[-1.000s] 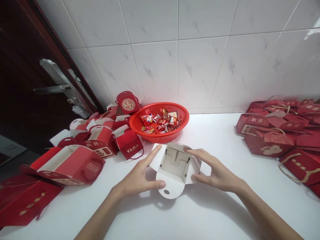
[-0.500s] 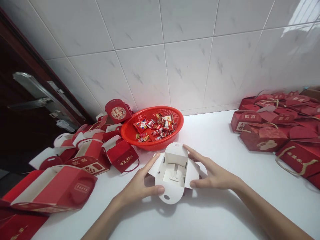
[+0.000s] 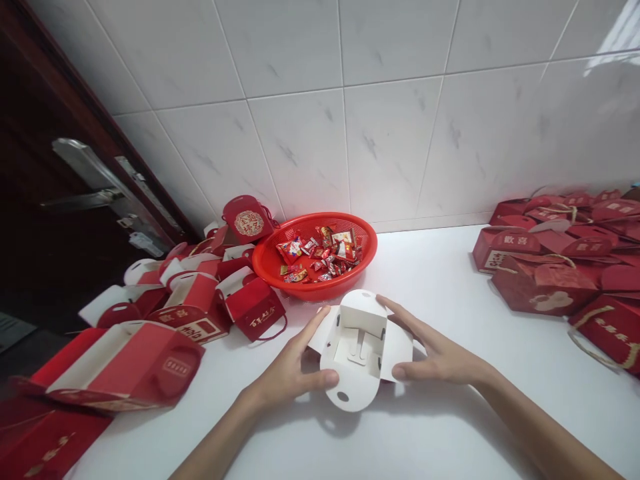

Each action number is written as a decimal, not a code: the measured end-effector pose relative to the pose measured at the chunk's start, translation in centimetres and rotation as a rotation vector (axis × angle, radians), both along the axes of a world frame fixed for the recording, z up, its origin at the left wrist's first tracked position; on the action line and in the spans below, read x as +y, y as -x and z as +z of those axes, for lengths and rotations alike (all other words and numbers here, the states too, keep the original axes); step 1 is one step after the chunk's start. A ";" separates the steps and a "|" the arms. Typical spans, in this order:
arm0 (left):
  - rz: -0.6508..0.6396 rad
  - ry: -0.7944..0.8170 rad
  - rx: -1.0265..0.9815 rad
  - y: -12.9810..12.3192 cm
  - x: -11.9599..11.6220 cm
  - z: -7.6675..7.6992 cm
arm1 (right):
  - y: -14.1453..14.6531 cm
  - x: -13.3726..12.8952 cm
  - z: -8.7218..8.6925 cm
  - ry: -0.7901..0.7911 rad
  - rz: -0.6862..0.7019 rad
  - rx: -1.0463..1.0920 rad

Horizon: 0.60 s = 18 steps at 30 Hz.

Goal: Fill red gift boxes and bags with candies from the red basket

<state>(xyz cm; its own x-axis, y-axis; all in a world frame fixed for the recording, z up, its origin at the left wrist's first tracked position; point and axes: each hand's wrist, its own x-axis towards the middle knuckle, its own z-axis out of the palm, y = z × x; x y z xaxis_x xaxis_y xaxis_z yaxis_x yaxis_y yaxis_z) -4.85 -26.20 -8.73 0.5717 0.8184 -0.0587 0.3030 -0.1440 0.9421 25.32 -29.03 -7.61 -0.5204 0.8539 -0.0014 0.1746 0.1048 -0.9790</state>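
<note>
Between my hands is an open cardboard gift box (image 3: 353, 397), its white inside facing up and its flaps spread outward. My left hand (image 3: 295, 367) grips its left side, the thumb on the near rounded flap and the fingers along the left flap. On the other side my right hand (image 3: 430, 347) holds the right flap, thumb at its near edge and fingers reaching to the far flap. No candy shows inside the box. Just beyond it sits a red plastic basket (image 3: 320, 291) with several wrapped candies (image 3: 325, 257) in it.
Several open red gift boxes (image 3: 150, 363) crowd the left side of the white table (image 3: 430, 273). Closed red boxes (image 3: 545, 283) with cord handles are grouped at the right. A tiled wall (image 3: 300, 147) runs behind, and a dark door (image 3: 75, 173) with a metal handle stands at the left.
The view has shifted slightly, so everything on the left and middle appears further right. Both hands keep their hold on the box, which looks much the same.
</note>
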 end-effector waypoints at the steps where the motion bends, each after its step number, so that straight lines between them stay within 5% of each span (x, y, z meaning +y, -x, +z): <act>1: 0.005 -0.024 0.027 0.0 0.0 0.2 | 0.0 0.0 -0.1 -0.012 -0.019 -0.010; 11: 0.077 -0.240 0.180 0.2 0.4 3.2 | 0.4 -0.4 -0.3 -0.222 -0.211 0.035; 18: 0.184 -0.450 0.089 0.0 2.3 6.5 | 1.7 0.8 -2.3 -0.060 -0.584 0.163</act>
